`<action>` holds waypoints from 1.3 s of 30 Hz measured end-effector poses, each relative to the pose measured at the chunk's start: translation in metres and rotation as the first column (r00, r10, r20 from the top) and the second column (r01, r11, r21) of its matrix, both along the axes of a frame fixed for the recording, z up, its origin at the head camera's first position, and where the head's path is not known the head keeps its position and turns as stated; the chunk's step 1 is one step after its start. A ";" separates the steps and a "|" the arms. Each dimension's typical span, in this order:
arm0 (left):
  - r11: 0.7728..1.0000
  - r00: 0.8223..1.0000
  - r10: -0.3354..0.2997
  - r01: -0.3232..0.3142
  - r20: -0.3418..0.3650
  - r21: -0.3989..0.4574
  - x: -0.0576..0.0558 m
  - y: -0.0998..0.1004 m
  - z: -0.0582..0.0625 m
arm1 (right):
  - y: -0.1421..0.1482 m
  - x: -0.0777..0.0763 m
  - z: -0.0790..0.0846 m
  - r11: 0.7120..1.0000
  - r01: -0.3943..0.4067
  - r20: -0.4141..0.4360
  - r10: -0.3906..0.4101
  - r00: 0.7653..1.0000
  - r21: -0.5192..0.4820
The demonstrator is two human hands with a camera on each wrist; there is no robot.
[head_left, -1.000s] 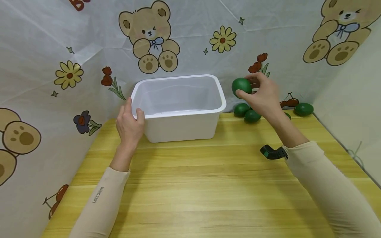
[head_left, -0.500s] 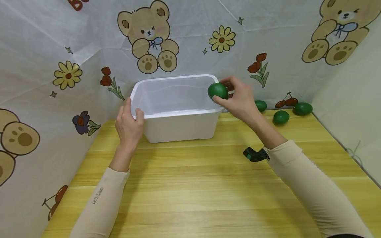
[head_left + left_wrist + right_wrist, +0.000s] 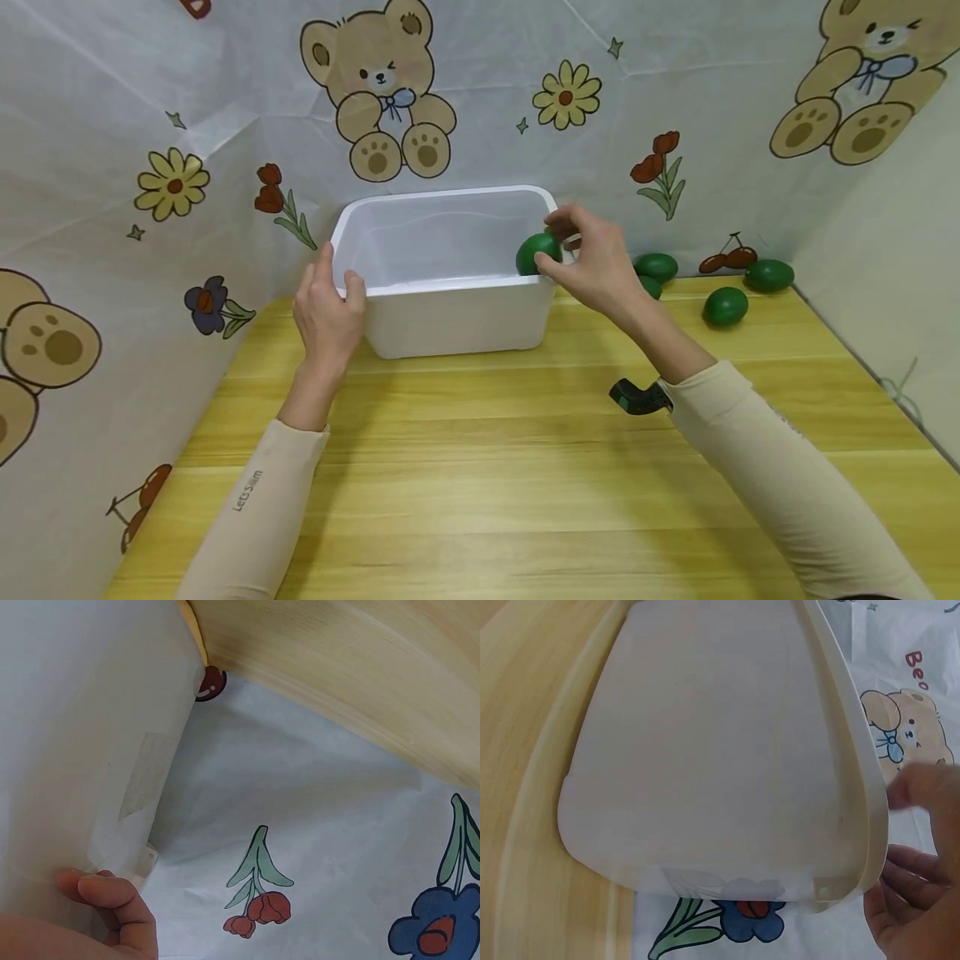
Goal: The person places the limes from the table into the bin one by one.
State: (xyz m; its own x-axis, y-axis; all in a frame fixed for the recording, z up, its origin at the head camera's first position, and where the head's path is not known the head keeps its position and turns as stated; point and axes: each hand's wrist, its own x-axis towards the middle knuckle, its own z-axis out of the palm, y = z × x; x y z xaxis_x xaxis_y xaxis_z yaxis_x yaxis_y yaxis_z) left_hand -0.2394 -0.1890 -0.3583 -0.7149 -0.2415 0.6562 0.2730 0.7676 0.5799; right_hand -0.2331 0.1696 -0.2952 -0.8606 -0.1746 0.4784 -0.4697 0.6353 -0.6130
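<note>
A smooth green lime-shaped fruit (image 3: 534, 253) is just inside the right end of a white plastic tub (image 3: 457, 321), partly below the front rim. My right hand (image 3: 596, 258) holds it, thumb against the near side and fingers behind, over the tub's right rim. In the right wrist view the right hand (image 3: 922, 862) is at the tub's rim, and the fruit is hidden behind the tub. My left hand (image 3: 328, 304) grips the tub's left rim, thumb toward the inside. In the left wrist view its curled fingers (image 3: 116, 891) lie against the outer wall.
Several more green fruits lie at the back right of the wooden table (image 3: 480, 467), including one by itself (image 3: 725, 307) and one near the corner (image 3: 768, 275). A cloth printed with bears and flowers (image 3: 480, 150) hangs right behind the tub.
My right hand has carried the green fruit leftward from above the back-right pile to the tub, then lowered it inside the right rim. My left hand has stayed on the tub.
</note>
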 end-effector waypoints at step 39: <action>1.000 1.000 0.005 -0.005 -0.014 0.001 -0.002 0.001 0.000 | 0.118 0.018 -0.061 0.981 0.192 0.045 -0.191 0.980 -0.020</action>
State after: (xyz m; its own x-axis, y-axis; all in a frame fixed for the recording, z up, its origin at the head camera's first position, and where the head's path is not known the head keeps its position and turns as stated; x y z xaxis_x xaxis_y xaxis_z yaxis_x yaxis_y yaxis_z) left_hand -0.2410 -0.1884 -0.3584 -0.7045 -0.2458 0.6658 0.2769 0.7686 0.5767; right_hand -0.2149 0.2872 -0.3558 -0.8966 0.0070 0.4428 -0.3137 0.6958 -0.6462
